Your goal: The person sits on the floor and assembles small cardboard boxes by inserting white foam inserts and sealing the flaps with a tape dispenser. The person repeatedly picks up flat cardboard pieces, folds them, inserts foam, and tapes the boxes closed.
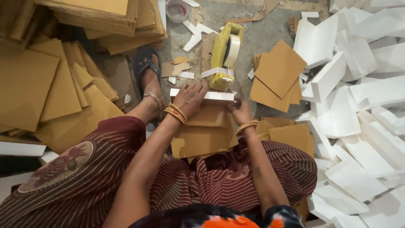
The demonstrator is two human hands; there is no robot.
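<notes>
My left hand (pixel 190 98) presses down on a white foam strip (pixel 219 96) that lies along the top edge of a brown cardboard piece (pixel 201 136) resting over my lap. My right hand (pixel 241 111) grips the right end of the same strip and cardboard, fingers curled. Just beyond the strip stands a yellow tape dispenser (pixel 225 55) with a roll of clear tape, its tape end hanging toward the strip.
Brown cardboard sheets (pixel 42 84) are stacked at the left and top left, and a smaller stack (pixel 278 71) sits to the right of the dispenser. A heap of white foam pieces (pixel 358 97) fills the right side. My sandalled foot (pixel 147 71) rests on the floor.
</notes>
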